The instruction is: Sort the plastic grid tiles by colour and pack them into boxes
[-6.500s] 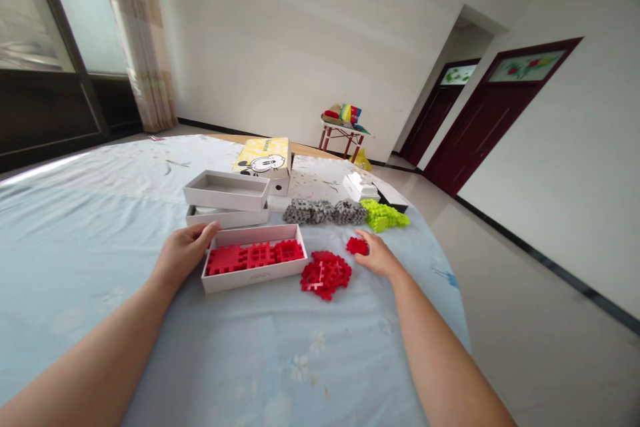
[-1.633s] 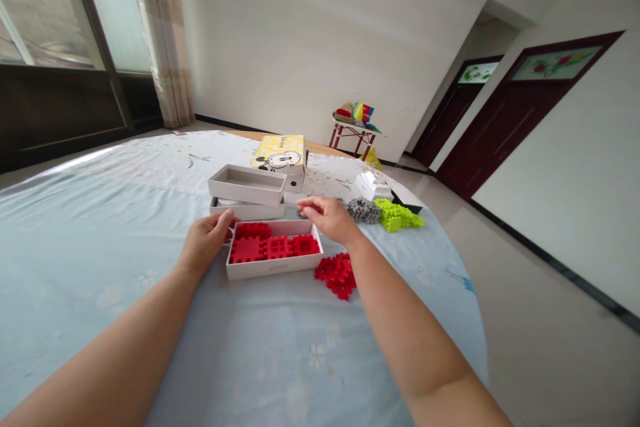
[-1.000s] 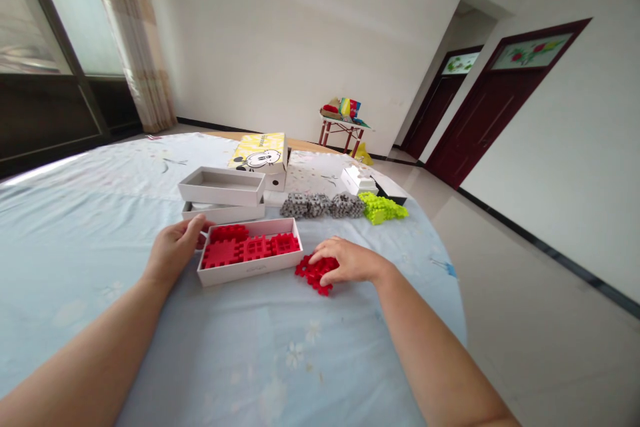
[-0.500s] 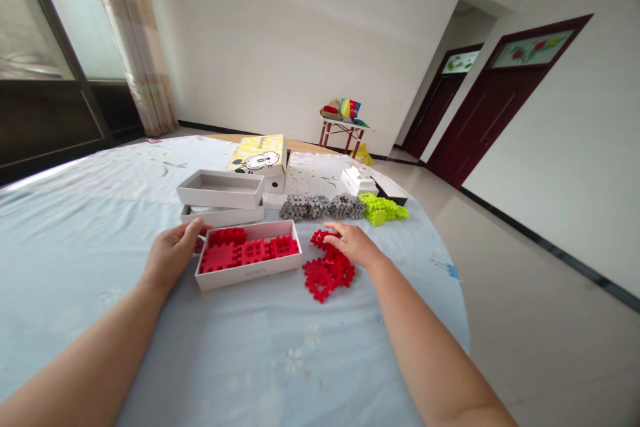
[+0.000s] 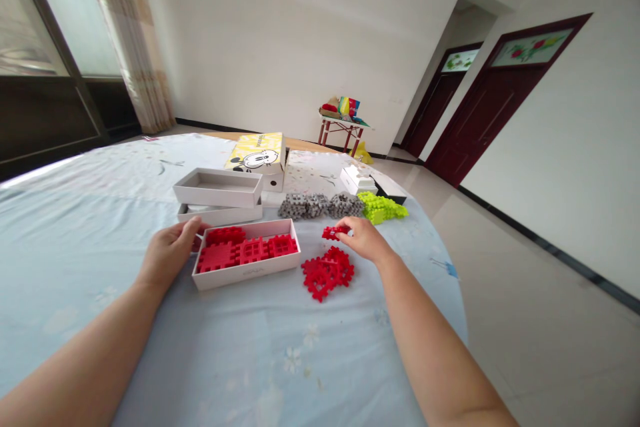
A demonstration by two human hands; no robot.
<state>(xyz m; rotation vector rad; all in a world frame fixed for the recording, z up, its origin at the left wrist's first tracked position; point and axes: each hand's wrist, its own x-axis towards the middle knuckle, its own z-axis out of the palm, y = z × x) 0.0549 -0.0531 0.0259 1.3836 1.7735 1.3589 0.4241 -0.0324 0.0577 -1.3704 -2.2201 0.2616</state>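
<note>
My right hand [image 5: 366, 238] pinches a red interlocking building block [image 5: 329, 233] between thumb and fingers, just above the tablecloth. Nearer to me lies a small heap of red building blocks [image 5: 326, 273] with notched edges, several of them overlapping. To its left stands a white open box [image 5: 250, 272], holding red notched blocks [image 5: 218, 256] laid side by side, some with window-like openings. At the box's left end, my left hand [image 5: 167, 250] grips the rim, with the thumb on top and the fingertips partly hidden.
Behind the box sit two stacked white trays [image 5: 220, 196] and a yellow-and-white cartoon carton [image 5: 261, 153]. Grey blocks [image 5: 320, 205] and lime-green blocks [image 5: 383, 208] form a row farther right. A small white box [image 5: 357, 180] stands behind them. The round table's edge curves along the right.
My right hand has lifted a red block off the top of the heap and moved slightly right with it. My left hand stays at the box's left end.
</note>
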